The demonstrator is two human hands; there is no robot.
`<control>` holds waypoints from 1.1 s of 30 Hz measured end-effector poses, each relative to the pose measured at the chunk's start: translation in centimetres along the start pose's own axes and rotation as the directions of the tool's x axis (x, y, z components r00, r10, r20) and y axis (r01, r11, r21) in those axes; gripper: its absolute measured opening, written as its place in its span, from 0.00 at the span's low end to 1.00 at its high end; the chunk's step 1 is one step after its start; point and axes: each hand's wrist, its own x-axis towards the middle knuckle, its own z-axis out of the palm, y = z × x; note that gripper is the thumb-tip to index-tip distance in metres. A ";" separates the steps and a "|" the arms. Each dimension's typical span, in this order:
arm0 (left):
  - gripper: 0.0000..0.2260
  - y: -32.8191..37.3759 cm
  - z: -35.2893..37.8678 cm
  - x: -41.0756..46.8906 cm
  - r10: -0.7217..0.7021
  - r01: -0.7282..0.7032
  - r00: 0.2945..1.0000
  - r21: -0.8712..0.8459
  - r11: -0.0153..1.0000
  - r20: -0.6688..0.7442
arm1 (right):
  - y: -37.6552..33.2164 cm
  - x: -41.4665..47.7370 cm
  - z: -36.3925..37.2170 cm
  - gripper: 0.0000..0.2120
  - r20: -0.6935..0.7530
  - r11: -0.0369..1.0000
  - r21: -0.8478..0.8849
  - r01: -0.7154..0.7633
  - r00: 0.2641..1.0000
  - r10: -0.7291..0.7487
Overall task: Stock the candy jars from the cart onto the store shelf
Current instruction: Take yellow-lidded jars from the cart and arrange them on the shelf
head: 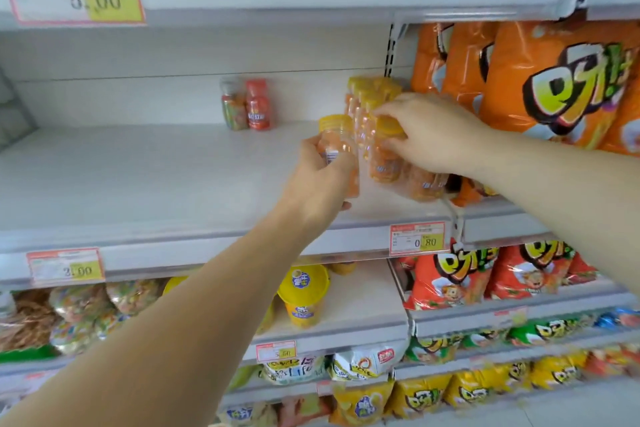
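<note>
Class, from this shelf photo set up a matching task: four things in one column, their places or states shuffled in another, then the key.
1. left hand
2. right hand
3. red bottle
4. yellow tub

A. on the lower shelf
B. grips a lone jar
C. at the back of the middle shelf
D. holds the front jar of the jar row

Pairs: 1-B; 2-D; 3-C; 4-A

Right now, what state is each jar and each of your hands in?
Front candy jar: upright, capped, gripped by left hand.
Second candy jar: capped, right hand pinching its lid.
Back-row jars: upright on shelf, capped.
Two small jars: upright, capped, side by side.
</note>
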 end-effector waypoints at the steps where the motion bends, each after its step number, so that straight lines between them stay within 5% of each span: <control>1: 0.14 -0.1 0.2 0.3 0.027 -0.026 0.999 0.025 0.999 -0.020 | 0.2 0.2 0.2 0.18 0.011 0.999 -0.047 0.002 1.000 -0.002; 9: 0.19 -0.8 1.4 3.0 0.109 -0.105 0.994 0.270 0.957 -0.001 | 1.3 1.3 0.6 0.21 0.002 0.993 -0.120 0.005 1.000 -0.005; 14: 0.20 -1.5 2.7 3.9 0.143 -0.112 0.989 0.459 0.881 -0.034 | 1.8 0.5 -1.1 0.16 -0.133 0.974 0.220 0.046 0.991 -0.016; 20: 0.34 -2.0 4.5 2.9 0.246 -0.228 0.967 0.677 0.700 0.071 | 1.7 -0.9 -1.1 0.25 0.032 0.948 0.311 0.070 0.996 -0.084; 27: 0.26 -2.0 2.2 3.4 0.117 -0.219 0.967 0.512 0.831 0.224 | 3.4 -1.0 -1.4 0.18 0.048 0.956 0.258 0.138 0.987 -0.155; 33: 0.20 -2.4 2.9 3.8 0.125 -0.178 0.983 0.518 0.837 0.135 | 3.7 -0.9 -1.5 0.18 0.111 0.939 0.302 0.164 0.972 -0.205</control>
